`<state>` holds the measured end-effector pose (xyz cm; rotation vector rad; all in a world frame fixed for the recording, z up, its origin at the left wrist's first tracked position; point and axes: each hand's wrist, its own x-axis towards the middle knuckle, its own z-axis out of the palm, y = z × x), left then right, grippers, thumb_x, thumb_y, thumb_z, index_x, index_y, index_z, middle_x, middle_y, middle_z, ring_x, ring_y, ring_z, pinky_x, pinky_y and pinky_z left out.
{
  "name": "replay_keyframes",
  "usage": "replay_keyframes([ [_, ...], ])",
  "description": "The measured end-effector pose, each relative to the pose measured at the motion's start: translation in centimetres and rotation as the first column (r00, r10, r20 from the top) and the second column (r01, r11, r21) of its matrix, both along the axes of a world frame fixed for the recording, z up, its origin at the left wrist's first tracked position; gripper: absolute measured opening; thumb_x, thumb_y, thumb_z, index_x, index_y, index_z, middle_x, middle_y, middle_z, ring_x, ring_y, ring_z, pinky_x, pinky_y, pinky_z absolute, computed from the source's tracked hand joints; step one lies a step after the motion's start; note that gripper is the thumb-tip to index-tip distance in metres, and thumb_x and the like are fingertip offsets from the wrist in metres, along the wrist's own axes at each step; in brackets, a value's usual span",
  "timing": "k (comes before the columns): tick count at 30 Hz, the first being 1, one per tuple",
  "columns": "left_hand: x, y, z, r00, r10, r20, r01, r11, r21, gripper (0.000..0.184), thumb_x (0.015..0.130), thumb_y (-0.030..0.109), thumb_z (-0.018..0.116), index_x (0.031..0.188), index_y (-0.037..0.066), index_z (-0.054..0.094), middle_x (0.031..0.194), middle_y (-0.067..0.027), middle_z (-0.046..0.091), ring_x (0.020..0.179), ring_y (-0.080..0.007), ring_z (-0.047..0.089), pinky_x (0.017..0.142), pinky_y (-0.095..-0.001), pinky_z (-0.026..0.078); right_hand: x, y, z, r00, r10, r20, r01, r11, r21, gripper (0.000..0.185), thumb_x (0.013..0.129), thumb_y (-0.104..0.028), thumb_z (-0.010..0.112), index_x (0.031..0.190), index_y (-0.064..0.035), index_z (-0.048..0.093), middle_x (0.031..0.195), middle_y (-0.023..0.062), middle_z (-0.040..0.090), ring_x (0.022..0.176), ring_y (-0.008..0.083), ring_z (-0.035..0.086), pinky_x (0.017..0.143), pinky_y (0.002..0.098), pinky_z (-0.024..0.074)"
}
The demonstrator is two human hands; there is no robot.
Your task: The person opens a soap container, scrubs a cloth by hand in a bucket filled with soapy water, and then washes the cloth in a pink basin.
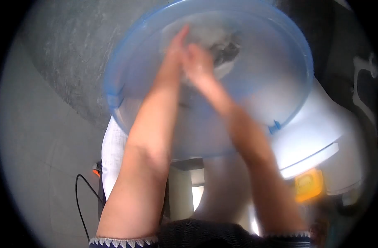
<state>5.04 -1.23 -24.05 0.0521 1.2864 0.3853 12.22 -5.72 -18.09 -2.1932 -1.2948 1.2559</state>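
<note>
**Both Hands Deep in the Blue Basin**

And there they were, two bare hands together at the far side of a big see-through blue basin! The left hand reached in with its fingers pointing away from the wearer, one fingertip standing out. The right hand was right there beside it, angled in from the other side, so close that it was hard to tell whether the two touched. Was there a grip? The blur gave nothing away: whether either hand was open, closed or clasping something, nobody could tell.

Just to the right of the hands sat a grey-and-white heap, inside the basin toward its far wall, too smeared to say if it was cloth or suds. Both forearms slanted in over the near rim, out of dark sleeves edged with white scalloped trim.

Around the action, a small blue tab stuck out on the near right of the rim. A white cloth showed beneath the basin's left side, and a smooth white surface spread out to the right. Below that sat a yellow block, while over on the left a black cable curved above the grey floor.
</note>
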Motion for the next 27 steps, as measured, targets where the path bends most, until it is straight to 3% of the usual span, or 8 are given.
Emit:
replay_keyframes([
  [1, -0.9, -1.9, 3.0, 0.964, -0.19, -0.187, 0.251, 0.882, 0.399, 0.026, 0.084, 0.016, 0.048, 0.104, 0.004, 0.057, 0.1, -0.0097, 0.059, 0.094, -0.0227, 0.055, 0.085, -0.0326, 0.041, -1.4, -0.9, 4.5, 0.999, -0.039, 0.007, 0.038, 0.994, 0.106, 0.016, 0.074, -0.022, 0.055, 0.074, -0.0059, 0.056, 0.072, 0.0166, 0.057, 0.067, 0.0354, 0.056, 0.057, 0.0429, 0.0434],
  [3, 1.0, -0.7, 6.7, 0.985, -0.161, 0.065, 0.17, 0.969, -0.178, 0.024, 0.087, 0.016, 0.04, 0.099, 0.006, 0.057, 0.083, -0.0057, 0.059, 0.078, -0.0177, 0.056, 0.068, -0.0257, 0.044, -1.4, -1.7, 8.6, 0.996, -0.082, 0.026, 0.076, 0.98, 0.185, 0.017, 0.074, -0.023, 0.055, 0.072, -0.0059, 0.055, 0.071, 0.0167, 0.056, 0.066, 0.0369, 0.055, 0.057, 0.0432, 0.0432],
  [6, 0.6, -8.2, 8.0, 0.928, 0.013, 0.371, -0.058, 0.992, 0.11, 0.019, 0.085, 0.013, 0.042, 0.077, 0.008, 0.058, 0.071, -0.0078, 0.056, 0.055, -0.0198, 0.051, 0.048, -0.032, 0.043, 1.6, -3.6, 10.5, 0.985, 0.008, 0.17, -0.006, 1.0, -0.012, 0.017, 0.078, -0.023, 0.052, 0.079, -0.0078, 0.059, 0.078, 0.0176, 0.059, 0.07, 0.0359, 0.057, 0.061, 0.0425, 0.0453],
  [9, 0.5, -3.8, 15.6, 0.986, -0.151, -0.073, 0.115, 0.926, -0.359, 0.012, 0.079, 0.016, 0.05, 0.072, 0.006, 0.053, 0.065, -0.0085, 0.051, 0.044, -0.0188, 0.044, 0.032, -0.0316, 0.032, 2.9, -0.2, 6.8, 0.978, -0.179, 0.104, 0.2, 0.945, -0.26, 0.025, 0.079, -0.029, 0.053, 0.087, -0.0062, 0.061, 0.083, 0.0207, 0.061, 0.078, 0.0353, 0.059, 0.068, 0.0406, 0.0455],
  [14, -3.7, -0.2, 20.6, 0.999, 0.004, -0.045, -0.017, 0.954, -0.299, 0.017, 0.079, 0.019, 0.058, 0.081, 0.002, 0.054, 0.066, -0.009, 0.052, 0.046, -0.0181, 0.047, 0.033, -0.0292, 0.032, 5.1, -1.5, 12.6, 0.873, -0.379, -0.309, 0.287, 0.908, -0.304, 0.046, 0.076, -0.048, 0.059, 0.085, -0.0026, 0.062, 0.079, 0.0137, 0.064, 0.079, 0.0259, 0.061, 0.069, 0.0363, 0.0445],
  [17, -3.9, 0.8, 21.1, 0.996, -0.044, -0.074, 0.029, 0.981, -0.194, 0.02, 0.078, 0.02, 0.062, 0.083, 0.001, 0.054, 0.069, -0.0087, 0.054, 0.054, -0.0181, 0.052, 0.044, -0.03, 0.041, 5.8, -2.8, 16.1, 0.827, 0.012, -0.561, -0.286, 0.87, -0.402, 0.047, 0.075, -0.047, 0.063, 0.086, -0.0007, 0.062, 0.077, 0.008, 0.062, 0.077, 0.0166, 0.057, 0.067, 0.0304, 0.0437],
  [21, -3.6, 0.8, 20.5, 0.996, 0.083, 0.014, -0.08, 0.98, -0.183, 0.017, 0.082, 0.015, 0.059, 0.089, 0.002, 0.053, 0.072, -0.0078, 0.056, 0.063, -0.0173, 0.056, 0.058, -0.0293, 0.048, 5.6, -1.6, 19.5, 0.715, -0.051, -0.698, -0.199, 0.941, -0.273, 0.027, 0.074, -0.021, 0.067, 0.089, 0.0001, 0.061, 0.085, 0.0059, 0.059, 0.077, 0.011, 0.054, 0.07, 0.0223, 0.0418],
  [27, -1.7, -0.3, 19.1, 0.973, 0.227, -0.026, -0.228, 0.956, -0.186, 0.017, 0.083, 0.01, 0.056, 0.097, 0.001, 0.053, 0.078, -0.0082, 0.056, 0.069, -0.0179, 0.057, 0.063, -0.0313, 0.05, 6.1, -0.2, 15.1, 0.26, -0.713, -0.651, 0.435, 0.689, -0.58, 0.02, 0.073, -0.001, 0.052, 0.093, -0.0015, 0.055, 0.094, 0.0142, 0.06, 0.082, 0.0161, 0.058, 0.077, 0.0279, 0.0461],
])
